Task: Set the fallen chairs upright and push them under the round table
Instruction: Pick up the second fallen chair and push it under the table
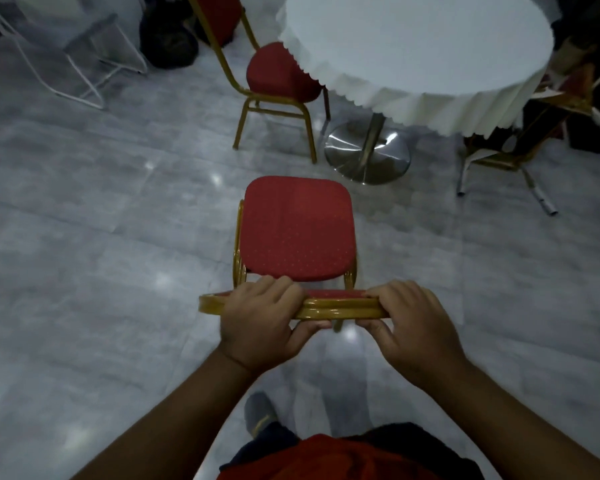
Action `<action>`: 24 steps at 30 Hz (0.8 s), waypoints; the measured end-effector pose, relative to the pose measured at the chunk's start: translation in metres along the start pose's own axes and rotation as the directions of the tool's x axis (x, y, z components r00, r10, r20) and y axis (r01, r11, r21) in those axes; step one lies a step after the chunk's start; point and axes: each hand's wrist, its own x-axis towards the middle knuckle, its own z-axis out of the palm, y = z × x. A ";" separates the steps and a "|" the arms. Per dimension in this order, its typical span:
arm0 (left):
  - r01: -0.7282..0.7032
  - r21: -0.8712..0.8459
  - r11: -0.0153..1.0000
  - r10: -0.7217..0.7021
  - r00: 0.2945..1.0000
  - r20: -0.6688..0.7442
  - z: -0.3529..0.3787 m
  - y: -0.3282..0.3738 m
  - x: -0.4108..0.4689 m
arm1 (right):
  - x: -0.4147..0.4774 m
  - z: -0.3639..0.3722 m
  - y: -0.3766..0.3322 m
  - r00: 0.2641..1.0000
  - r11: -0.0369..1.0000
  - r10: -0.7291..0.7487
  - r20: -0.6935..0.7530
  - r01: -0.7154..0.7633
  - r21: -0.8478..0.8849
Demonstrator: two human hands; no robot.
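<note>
While both hands grip the gold top rail of its backrest, the near chair [297, 233] stands upright on the grey tiled floor [84, 237], its red seat facing up and pointing toward the far side of the scene. The left hand [260, 323] is closed around the rail left of centre, fingers curled over the top and thumb tucked beneath. The right hand [413, 327] is wrapped round the rail's right end in the same way, fingers over and thumb under. A short stretch of rail shows between the two hands, and the rail's left end sticks out past the left hand.

The round table [420, 39] lies farther off and to the right, covered with a white cloth whose scalloped edge hangs down, standing on a metal post with a shiny disc base [368, 154]. The near chair's seat is short of that base, not yet under the cloth. A second red chair [278, 77] stands upright at the table's left side, its seat partly tucked under the cloth edge. On the far right, a gold chair frame [513, 147] tilts beside the table, largely hidden.
</note>
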 end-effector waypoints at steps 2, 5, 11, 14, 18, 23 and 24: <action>-0.012 -0.044 0.999 0.013 0.999 0.034 0.012 -0.004 0.015 | 0.007 -0.003 0.008 0.999 0.999 0.032 -0.012 -0.032 -0.021; -0.035 -0.113 0.993 0.043 0.997 0.068 0.035 -0.001 0.038 | 0.014 -0.009 0.030 0.997 0.996 0.073 -0.037 -0.075 -0.044; -0.037 -0.208 0.977 0.069 0.986 0.149 0.078 0.030 0.093 | 0.021 -0.035 0.091 0.987 0.988 0.155 -0.038 -0.155 -0.011; 0.049 -0.268 0.962 0.026 0.963 0.267 0.088 0.050 0.122 | 0.033 -0.050 0.114 0.983 0.984 0.178 -0.053 -0.177 0.013; 0.105 -0.223 0.969 -0.036 0.956 0.291 0.108 0.065 0.154 | 0.058 -0.061 0.136 0.966 0.970 0.244 -0.083 -0.244 0.017; 0.143 -0.223 0.964 -0.087 0.966 0.242 0.135 0.062 0.190 | 0.098 -0.070 0.160 0.970 0.969 0.233 -0.072 -0.238 -0.072; 0.155 -0.231 0.961 -0.100 0.967 0.234 0.139 0.060 0.199 | 0.106 -0.071 0.164 0.970 0.969 0.230 -0.074 -0.235 -0.080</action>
